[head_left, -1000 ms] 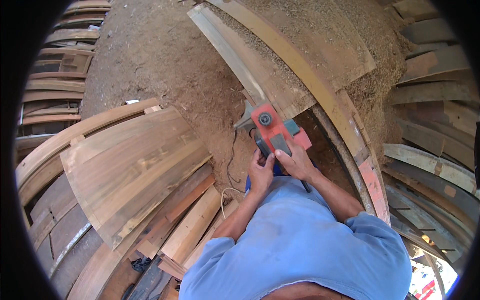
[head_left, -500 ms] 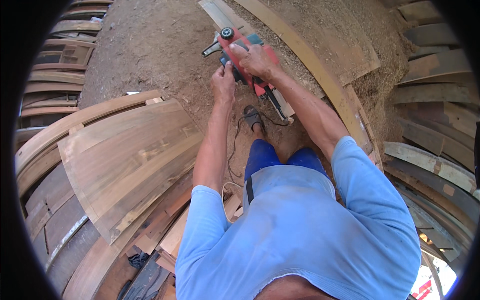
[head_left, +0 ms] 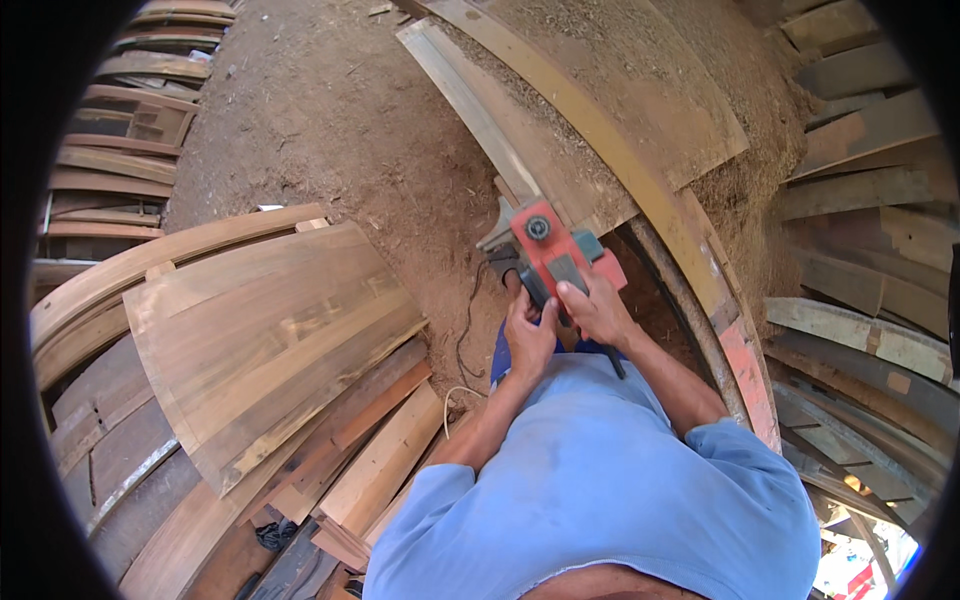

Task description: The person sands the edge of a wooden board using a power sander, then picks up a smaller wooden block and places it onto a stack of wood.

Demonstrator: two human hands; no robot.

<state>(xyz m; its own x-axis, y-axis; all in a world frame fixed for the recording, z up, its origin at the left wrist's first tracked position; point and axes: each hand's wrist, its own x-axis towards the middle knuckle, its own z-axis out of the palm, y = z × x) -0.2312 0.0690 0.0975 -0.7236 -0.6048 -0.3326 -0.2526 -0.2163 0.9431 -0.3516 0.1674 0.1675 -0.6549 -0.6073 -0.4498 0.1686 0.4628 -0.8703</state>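
Note:
A red electric hand planer (head_left: 552,252) with a round black front knob sits close to my body, at the near end of a wooden panel (head_left: 545,130). A grey metal fence (head_left: 497,228) sticks out from its left side. My right hand (head_left: 600,312) is wrapped round the planer's rear handle. My left hand (head_left: 528,338) grips the dark housing on the planer's left side. Along the panel's left edge runs a paler strip (head_left: 470,105). Whether the planer's sole touches the wood, I cannot tell.
A long curved yellowish timber (head_left: 610,135) lies across the panel, with shavings around it. To the left rests another joined wooden panel (head_left: 290,330) on stacked boards. A cord (head_left: 465,325) loops over the dirt floor. Curved planks (head_left: 870,190) are piled on the right.
Both hands have drawn the planer back toward my body, along the panel's left edge. More of that pale edge now shows, and my elbows are bent more.

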